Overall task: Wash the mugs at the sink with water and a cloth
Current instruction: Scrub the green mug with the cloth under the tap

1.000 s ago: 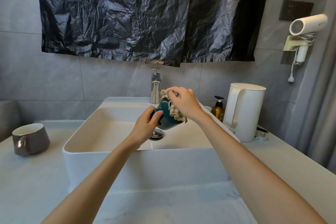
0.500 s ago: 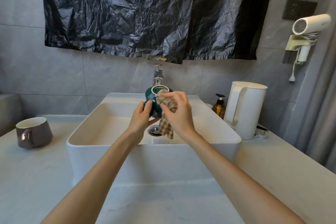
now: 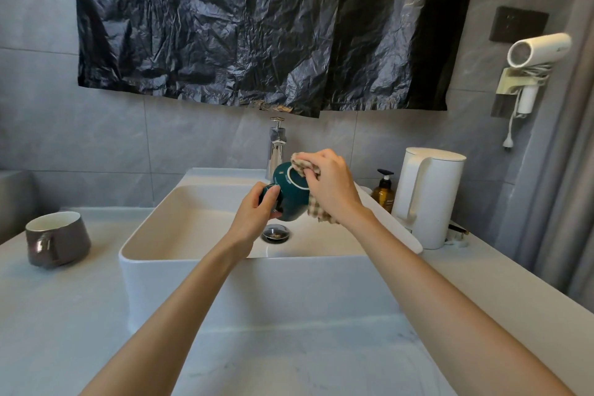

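Item under work: one green mug (image 3: 291, 201), held in the air above the sink (image 3: 151, 225), over the drain (image 3: 276, 232). It is tipped over with its base turned up and toward the viewer.

Left hand (image 3: 254, 219): fingers curled round the lower end of the green mug, gripping it firmly. Whether they hold the handle or the rim cannot be told.

Right hand (image 3: 331, 190): closed on a checked cloth (image 3: 300, 162), pressing it against the base and far side of the green mug. One end of the cloth hangs below the wrist.

Faucet (image 3: 277, 148): no stream of water is visible from it.

Second item: a grey mug (image 3: 59, 239) stands upright on the desk (image 3: 64, 315), well apart from the sink to the left, with neither hand on it.

Assessment: the first mug is mid-scrub on its outside. Whether its inside is done cannot be judged, since the mouth faces away. It probably needs a rinse before being set down. The grey mug appears not yet washed, so roughly half the task or more remains.
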`<state>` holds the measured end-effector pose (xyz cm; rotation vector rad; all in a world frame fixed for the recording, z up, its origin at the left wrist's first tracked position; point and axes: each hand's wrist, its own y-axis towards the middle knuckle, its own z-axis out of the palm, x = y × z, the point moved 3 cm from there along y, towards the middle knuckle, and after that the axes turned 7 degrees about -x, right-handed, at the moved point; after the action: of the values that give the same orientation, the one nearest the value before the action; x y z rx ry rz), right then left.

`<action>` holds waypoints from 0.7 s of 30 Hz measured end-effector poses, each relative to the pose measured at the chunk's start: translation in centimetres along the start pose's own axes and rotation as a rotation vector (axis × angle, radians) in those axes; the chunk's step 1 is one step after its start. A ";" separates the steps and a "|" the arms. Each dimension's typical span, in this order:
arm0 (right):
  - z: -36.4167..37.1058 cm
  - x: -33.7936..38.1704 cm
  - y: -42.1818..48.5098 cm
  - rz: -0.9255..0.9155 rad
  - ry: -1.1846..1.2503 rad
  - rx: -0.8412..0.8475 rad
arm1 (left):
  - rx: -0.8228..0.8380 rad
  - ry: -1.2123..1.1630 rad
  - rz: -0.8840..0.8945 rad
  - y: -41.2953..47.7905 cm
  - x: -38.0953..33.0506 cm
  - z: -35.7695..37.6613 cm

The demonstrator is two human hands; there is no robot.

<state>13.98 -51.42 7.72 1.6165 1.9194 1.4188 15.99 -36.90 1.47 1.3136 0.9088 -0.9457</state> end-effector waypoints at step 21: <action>-14.2 -12.8 -12.2 0.487 -0.552 0.131 | 0.169 0.073 0.164 -5.5 -5.5 5.2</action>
<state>0.87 -68.38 0.27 2.3452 1.3788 0.8431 8.97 -42.01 4.87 1.5512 0.7759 -0.8658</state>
